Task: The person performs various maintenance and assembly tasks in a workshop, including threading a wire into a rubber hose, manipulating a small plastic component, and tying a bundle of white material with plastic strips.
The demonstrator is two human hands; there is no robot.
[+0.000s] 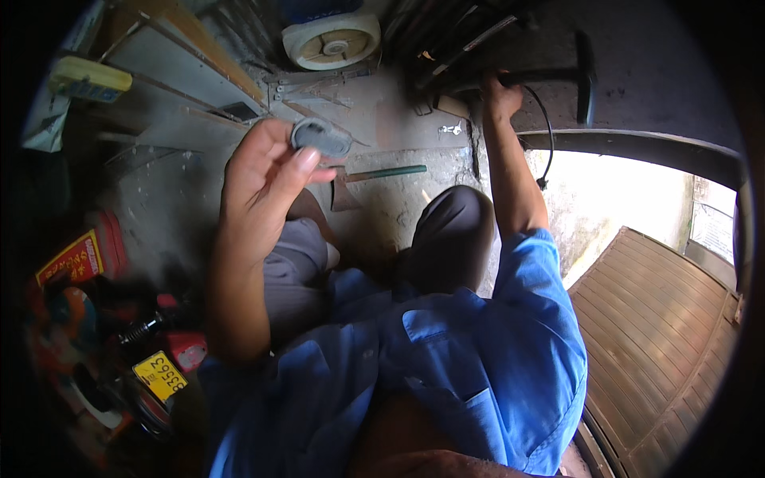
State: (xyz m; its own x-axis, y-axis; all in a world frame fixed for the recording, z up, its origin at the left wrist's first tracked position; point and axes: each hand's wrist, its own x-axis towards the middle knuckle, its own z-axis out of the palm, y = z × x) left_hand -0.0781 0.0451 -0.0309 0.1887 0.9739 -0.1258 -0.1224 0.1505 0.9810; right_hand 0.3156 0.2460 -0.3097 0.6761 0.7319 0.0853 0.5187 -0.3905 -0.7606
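Left hand point(259, 179), nearly closed, pinches a grey oval piece point(328, 142) left of centre; right hand point(502, 99) is at a dark T-shaped tool point(586, 80).
A steady pinch should serve; in shadow, I cannot tell whether the right closes or grips.

L head cam, wide fisheye, looks down from just above shirt point(446, 350), near L grip point(259, 171), R grip point(502, 97) farther fwd.
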